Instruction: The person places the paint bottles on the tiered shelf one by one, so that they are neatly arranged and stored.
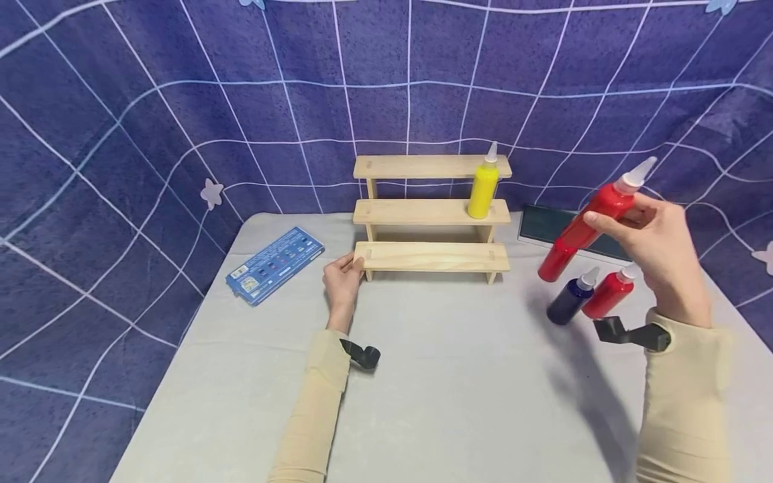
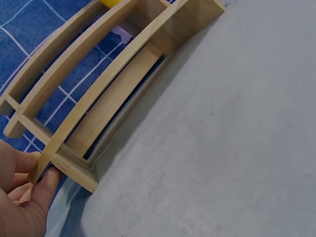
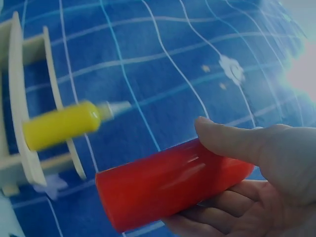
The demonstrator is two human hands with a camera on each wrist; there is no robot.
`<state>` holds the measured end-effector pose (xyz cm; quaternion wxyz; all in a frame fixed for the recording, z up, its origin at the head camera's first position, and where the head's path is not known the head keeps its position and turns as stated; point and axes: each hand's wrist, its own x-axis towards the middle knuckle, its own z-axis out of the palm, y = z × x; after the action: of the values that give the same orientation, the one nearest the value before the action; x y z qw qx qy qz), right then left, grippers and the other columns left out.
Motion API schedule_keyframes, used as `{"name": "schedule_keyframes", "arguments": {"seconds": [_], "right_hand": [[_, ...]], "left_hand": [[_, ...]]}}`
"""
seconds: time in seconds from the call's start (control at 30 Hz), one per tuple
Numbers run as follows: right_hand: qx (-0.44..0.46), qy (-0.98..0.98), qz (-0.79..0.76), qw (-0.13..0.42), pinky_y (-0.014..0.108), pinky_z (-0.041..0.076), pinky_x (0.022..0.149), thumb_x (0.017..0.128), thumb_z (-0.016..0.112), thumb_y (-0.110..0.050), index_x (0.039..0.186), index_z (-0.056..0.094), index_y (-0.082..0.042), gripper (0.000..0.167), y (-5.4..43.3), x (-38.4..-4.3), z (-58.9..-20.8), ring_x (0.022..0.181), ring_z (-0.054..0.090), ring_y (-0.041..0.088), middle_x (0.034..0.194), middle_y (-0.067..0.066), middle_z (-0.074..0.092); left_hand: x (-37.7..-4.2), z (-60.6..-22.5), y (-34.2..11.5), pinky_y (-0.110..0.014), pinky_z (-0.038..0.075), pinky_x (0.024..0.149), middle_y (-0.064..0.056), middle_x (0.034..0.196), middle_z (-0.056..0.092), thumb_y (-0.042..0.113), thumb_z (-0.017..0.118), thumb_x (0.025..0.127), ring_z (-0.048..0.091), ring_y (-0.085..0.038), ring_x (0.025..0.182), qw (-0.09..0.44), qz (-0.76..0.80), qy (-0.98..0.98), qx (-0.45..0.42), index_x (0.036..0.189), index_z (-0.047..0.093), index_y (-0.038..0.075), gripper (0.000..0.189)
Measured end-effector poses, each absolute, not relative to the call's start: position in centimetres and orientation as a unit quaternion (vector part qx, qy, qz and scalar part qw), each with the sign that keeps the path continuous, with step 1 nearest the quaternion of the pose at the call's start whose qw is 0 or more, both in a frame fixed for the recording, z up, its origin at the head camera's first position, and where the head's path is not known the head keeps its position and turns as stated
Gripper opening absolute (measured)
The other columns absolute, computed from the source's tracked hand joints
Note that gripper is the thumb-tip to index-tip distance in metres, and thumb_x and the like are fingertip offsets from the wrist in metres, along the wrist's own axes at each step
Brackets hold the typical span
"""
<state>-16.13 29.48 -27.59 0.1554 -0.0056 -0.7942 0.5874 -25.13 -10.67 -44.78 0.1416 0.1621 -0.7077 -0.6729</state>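
Observation:
My right hand (image 1: 664, 251) grips a red squeeze bottle (image 1: 606, 203) with a white pointed nozzle, held tilted above the right side of the table. In the right wrist view the thumb lies over the bottle's side and the fingers curl beneath it. My left hand (image 1: 342, 285) pinches the left end of the lowest board of a three-step wooden rack (image 1: 431, 256); thumb and fingers show around that end in the left wrist view. A yellow bottle (image 1: 484, 191) stands upright on the rack's middle step, toward its right end.
Below the held bottle, a dark blue bottle (image 1: 568, 303) and a red bottle (image 1: 606, 298) stand together. Another red piece (image 1: 553, 263) shows just under it, partly hidden. A dark flat panel (image 1: 546, 223) lies behind them. Left of the rack is a blue box (image 1: 276, 265).

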Motion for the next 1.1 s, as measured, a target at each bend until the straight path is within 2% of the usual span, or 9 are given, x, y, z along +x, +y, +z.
{"name": "schedule_keyframes", "arguments": {"seconds": [0.1, 0.2, 0.37, 0.57, 0.67, 0.8, 0.97, 1.1], "right_hand": [[0.004, -0.824, 0.550, 0.137, 0.007, 0.050, 0.068, 0.086, 0.075, -0.011, 0.100, 0.068, -0.033, 0.027, 28.0, -16.2, -27.8, 0.078, 0.066, -0.007, 0.081, -0.026, 0.069], [0.012, -0.836, 0.536, 0.116, 0.009, 0.050, 0.070, 0.087, 0.075, -0.016, 0.112, 0.068, -0.021, 0.026, 26.5, -16.5, -28.0, 0.079, 0.066, -0.006, 0.082, -0.027, 0.069], [0.018, -0.854, 0.514, 0.079, 0.013, 0.047, 0.075, 0.087, 0.075, -0.027, 0.128, 0.058, 0.000, 0.052, 24.4, -17.1, -28.6, 0.080, 0.065, -0.004, 0.084, -0.025, 0.067], [0.052, -0.853, 0.514, 0.078, 0.014, 0.049, 0.071, 0.086, 0.076, -0.020, 0.128, 0.059, 0.002, 0.050, 21.5, -18.5, -29.8, 0.078, 0.065, -0.004, 0.085, -0.019, 0.068], [0.065, -0.849, 0.519, 0.079, 0.013, 0.051, 0.072, 0.086, 0.077, -0.017, 0.128, 0.060, 0.002, 0.049, 20.1, -19.4, -30.4, 0.078, 0.065, -0.003, 0.088, -0.010, 0.071], [0.080, -0.842, 0.528, 0.080, 0.016, 0.054, 0.072, 0.085, 0.077, -0.019, 0.125, 0.062, 0.001, 0.048, 18.4, -20.8, -30.8, 0.079, 0.065, 0.001, 0.095, 0.003, 0.073], [0.086, -0.829, 0.544, 0.092, 0.017, 0.055, 0.070, 0.085, 0.077, -0.020, 0.122, 0.063, 0.001, 0.044, 16.4, -22.7, -31.0, 0.079, 0.066, 0.002, 0.100, 0.010, 0.073], [0.078, -0.831, 0.541, 0.103, 0.016, 0.053, 0.074, 0.086, 0.077, -0.022, 0.121, 0.064, -0.001, 0.043, 14.9, -24.4, -31.0, 0.081, 0.065, 0.002, 0.106, 0.017, 0.072]], "left_hand": [[-25.1, -44.8, -10.7, -0.025, 0.061, 0.080, -0.028, 0.112, 0.067, 0.002, 0.068, 0.089, 0.068, -0.033, 0.104, 0.143, -0.677, -0.704, 0.160, 0.118, 0.065, -0.009, 0.031], [-25.1, -44.8, -10.7, -0.027, 0.061, 0.082, -0.028, 0.112, 0.067, 0.003, 0.068, 0.089, 0.068, -0.033, 0.103, 0.141, -0.680, -0.702, 0.160, 0.118, 0.065, -0.009, 0.031], [-25.0, -44.8, -10.8, -0.028, 0.061, 0.082, -0.028, 0.111, 0.067, 0.002, 0.068, 0.089, 0.068, -0.033, 0.103, 0.133, -0.686, -0.696, 0.164, 0.119, 0.065, -0.009, 0.031], [-25.0, -44.9, -10.9, -0.026, 0.061, 0.080, -0.027, 0.110, 0.068, 0.004, 0.069, 0.089, 0.069, -0.032, 0.101, 0.132, -0.684, -0.698, 0.167, 0.118, 0.066, -0.007, 0.031], [-25.1, -45.0, -10.9, -0.026, 0.062, 0.079, -0.026, 0.110, 0.068, 0.004, 0.070, 0.089, 0.069, -0.032, 0.101, 0.134, -0.679, -0.701, 0.168, 0.117, 0.067, -0.006, 0.031], [-25.1, -45.0, -10.9, -0.026, 0.062, 0.079, -0.026, 0.110, 0.068, 0.004, 0.070, 0.089, 0.069, -0.032, 0.101, 0.134, -0.683, -0.698, 0.169, 0.117, 0.067, -0.006, 0.031], [-25.0, -44.9, -10.8, -0.027, 0.062, 0.079, -0.026, 0.110, 0.069, 0.003, 0.070, 0.088, 0.069, -0.032, 0.101, 0.136, -0.685, -0.695, 0.170, 0.117, 0.067, -0.006, 0.031], [-24.8, -45.0, -10.7, -0.027, 0.062, 0.080, -0.027, 0.110, 0.068, 0.002, 0.069, 0.089, 0.069, -0.032, 0.101, 0.136, -0.690, -0.690, 0.168, 0.117, 0.066, -0.007, 0.030]]}}
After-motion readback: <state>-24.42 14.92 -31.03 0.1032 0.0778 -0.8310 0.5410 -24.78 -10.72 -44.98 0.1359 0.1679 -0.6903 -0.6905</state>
